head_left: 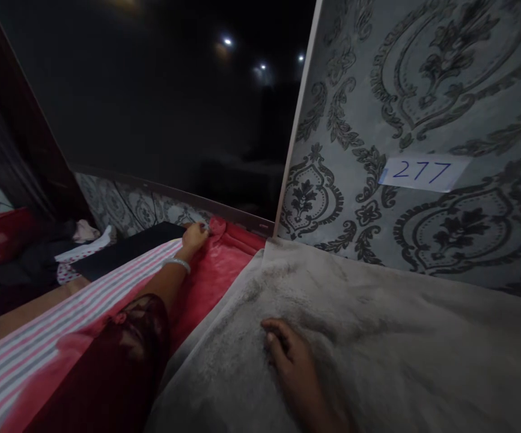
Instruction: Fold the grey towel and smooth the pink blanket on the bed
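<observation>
My left hand (194, 237), with a bracelet at the wrist, reaches to the far edge of a red plush blanket (217, 264). Its fingers are closed at the blanket's rolled edge and seem to pinch it; the fingertips are partly hidden. Left of the red blanket runs a pink, grey and white striped sheet (102, 288). A grey plush blanket (377, 325) covers the right side and overlaps the red one. Resting on this grey blanket, my right hand (291, 358) is loosely curled, thumb and forefinger apart, holding nothing.
A large television (165, 102) stands behind the blankets against patterned wallpaper (345, 138). On the wall is a paper label (425, 171) reading 277. A flat black panel (129, 246), clothes and a red bag (1, 237) lie at left.
</observation>
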Tool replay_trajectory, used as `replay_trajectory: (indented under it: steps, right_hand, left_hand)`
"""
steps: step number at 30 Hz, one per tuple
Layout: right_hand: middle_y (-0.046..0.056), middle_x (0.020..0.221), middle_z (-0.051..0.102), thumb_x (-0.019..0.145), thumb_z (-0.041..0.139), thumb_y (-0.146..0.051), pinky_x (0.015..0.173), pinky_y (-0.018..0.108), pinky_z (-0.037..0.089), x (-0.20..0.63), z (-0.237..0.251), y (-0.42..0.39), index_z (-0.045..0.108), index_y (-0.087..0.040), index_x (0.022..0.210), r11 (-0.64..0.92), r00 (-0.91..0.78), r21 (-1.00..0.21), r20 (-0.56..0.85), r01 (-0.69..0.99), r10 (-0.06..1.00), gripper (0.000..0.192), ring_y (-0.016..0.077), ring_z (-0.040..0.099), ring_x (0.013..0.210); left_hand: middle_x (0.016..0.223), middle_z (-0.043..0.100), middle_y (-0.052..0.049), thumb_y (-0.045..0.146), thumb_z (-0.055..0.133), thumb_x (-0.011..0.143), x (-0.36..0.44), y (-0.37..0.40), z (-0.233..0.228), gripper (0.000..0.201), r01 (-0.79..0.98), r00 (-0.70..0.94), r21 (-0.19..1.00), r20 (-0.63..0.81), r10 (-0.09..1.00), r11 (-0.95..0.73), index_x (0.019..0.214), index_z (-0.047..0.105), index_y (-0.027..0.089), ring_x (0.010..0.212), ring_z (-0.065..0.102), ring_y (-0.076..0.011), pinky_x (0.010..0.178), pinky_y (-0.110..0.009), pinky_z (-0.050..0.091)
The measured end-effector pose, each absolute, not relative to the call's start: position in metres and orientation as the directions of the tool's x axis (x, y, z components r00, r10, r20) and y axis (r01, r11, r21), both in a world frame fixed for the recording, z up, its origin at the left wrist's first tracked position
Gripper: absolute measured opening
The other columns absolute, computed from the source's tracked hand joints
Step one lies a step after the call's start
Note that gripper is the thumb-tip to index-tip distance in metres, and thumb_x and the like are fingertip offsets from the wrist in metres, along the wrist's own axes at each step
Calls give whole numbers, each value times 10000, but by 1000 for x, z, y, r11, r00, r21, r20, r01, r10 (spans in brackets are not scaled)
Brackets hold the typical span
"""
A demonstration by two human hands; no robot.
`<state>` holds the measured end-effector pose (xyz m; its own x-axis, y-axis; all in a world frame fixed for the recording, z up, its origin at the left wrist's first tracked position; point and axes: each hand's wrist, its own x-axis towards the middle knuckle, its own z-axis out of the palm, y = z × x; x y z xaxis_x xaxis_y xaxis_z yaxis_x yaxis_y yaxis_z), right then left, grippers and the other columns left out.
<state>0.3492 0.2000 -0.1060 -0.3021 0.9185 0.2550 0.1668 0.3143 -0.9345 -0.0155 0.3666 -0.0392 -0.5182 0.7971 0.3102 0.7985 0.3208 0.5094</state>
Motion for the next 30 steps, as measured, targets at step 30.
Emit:
replay_trajectory:
  steps: [30]
  right_hand:
    - [63, 797, 702, 776, 522, -524, 635, 352, 519, 353, -100, 200, 745, -181, 998, 277, -313, -933, 198, 231, 929, 466, 211, 629, 667]
  left_hand:
    - [1043, 738, -176, 418, 621, 809, -56, 208, -43, 326, 831, -541, 153, -6, 841, 535, 947, 722, 140, 1069, 668, -302, 807, -285, 507]
